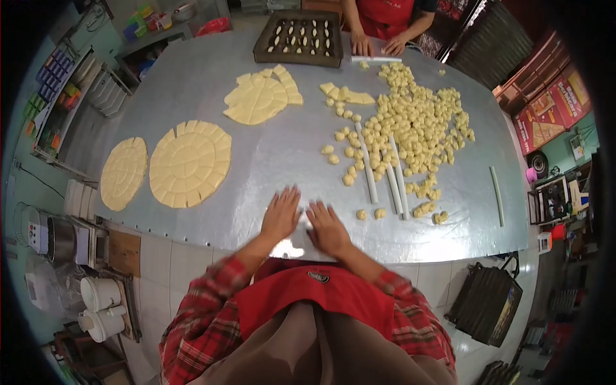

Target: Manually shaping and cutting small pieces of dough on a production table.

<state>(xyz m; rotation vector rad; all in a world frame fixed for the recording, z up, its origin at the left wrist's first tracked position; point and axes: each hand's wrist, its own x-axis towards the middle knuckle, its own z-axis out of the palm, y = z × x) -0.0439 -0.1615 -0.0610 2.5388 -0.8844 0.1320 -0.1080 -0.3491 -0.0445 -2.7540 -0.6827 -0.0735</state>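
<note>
My left hand and my right hand are side by side, palms down, low over the near edge of the metal table. Their fingers are slightly blurred, and whether anything lies under the palms is hidden. To the left lie two flattened dough rounds scored into pieces, a large one and a smaller one. A third cut dough sheet lies farther back. Right of my hands are small dough balls, a big heap of dough pieces and several pale rods.
A dark baking tray with rows of filled pieces stands at the far edge. Beside it, a co-worker's hands rest near a white rod. Another thin rod lies at the right. White buckets stand on the left below the table.
</note>
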